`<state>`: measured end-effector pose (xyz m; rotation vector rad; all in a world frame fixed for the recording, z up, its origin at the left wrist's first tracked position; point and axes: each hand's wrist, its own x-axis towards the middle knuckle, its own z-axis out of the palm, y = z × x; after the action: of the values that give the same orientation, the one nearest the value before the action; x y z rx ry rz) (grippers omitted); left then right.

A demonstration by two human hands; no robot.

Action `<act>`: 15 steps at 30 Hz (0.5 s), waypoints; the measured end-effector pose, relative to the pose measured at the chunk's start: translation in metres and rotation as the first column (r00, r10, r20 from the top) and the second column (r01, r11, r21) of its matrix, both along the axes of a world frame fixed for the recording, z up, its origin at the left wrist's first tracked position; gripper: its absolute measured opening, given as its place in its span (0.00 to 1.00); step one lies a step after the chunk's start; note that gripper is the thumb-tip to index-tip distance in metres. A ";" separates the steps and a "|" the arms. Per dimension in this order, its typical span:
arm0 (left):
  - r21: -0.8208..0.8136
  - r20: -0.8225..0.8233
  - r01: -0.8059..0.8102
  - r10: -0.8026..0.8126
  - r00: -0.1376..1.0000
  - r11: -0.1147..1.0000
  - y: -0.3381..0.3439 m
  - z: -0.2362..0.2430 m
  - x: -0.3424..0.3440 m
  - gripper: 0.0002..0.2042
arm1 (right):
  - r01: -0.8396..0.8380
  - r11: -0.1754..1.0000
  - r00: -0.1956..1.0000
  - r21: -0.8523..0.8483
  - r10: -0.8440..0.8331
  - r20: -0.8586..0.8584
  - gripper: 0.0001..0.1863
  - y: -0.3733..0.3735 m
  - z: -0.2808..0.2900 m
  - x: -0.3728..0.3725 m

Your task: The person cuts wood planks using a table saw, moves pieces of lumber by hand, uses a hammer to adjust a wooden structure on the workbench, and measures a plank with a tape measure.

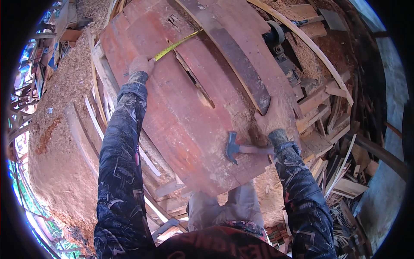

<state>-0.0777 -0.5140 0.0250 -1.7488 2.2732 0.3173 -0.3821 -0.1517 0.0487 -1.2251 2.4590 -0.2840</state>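
Observation:
My left hand (141,65) is closed at the left of a worn reddish wooden worktop (172,125). From it runs the yellow blade of a tape measure (179,44), slanting up and right to the edge of a long dark plank (228,54); the tape's case is hidden by the hand. My right hand (276,115) grips the near end of that plank, which lies lengthwise on the worktop. A claw hammer (235,148) rests near the worktop's front edge, its handle running under my right forearm.
A long narrow slot (198,84) with splintered edges cuts through the worktop. Beyond its right side sit a motor with a pulley (276,34) and a curved wooden strip (319,49). Sawdust (64,151) heaps on the left; offcuts (345,185) pile up on the right.

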 end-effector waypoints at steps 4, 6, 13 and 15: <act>0.019 -0.040 -0.035 0.036 0.999 0.999 0.002 -0.009 0.000 0.17 | 0.030 0.999 0.998 0.015 -0.030 0.059 0.35 -0.002 0.001 0.001; 0.019 -0.051 -0.049 0.050 0.997 0.999 0.000 -0.011 0.002 0.17 | 0.035 0.999 0.996 0.039 -0.038 0.079 0.34 0.000 0.001 0.000; 0.083 -0.067 -0.026 0.032 0.997 0.996 -0.008 -0.012 0.005 0.17 | 0.010 0.999 0.998 -0.035 -0.007 0.064 0.32 0.002 0.004 -0.002; 0.074 -0.073 -0.015 0.020 0.997 0.997 -0.008 -0.012 0.005 0.17 | 0.010 1.000 0.997 -0.002 -0.010 0.075 0.32 0.001 0.005 -0.002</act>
<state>-0.0724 -0.5224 0.0130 -1.7486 2.2673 0.4706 -0.3841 -0.1507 0.0534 -1.1817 2.4017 -0.3303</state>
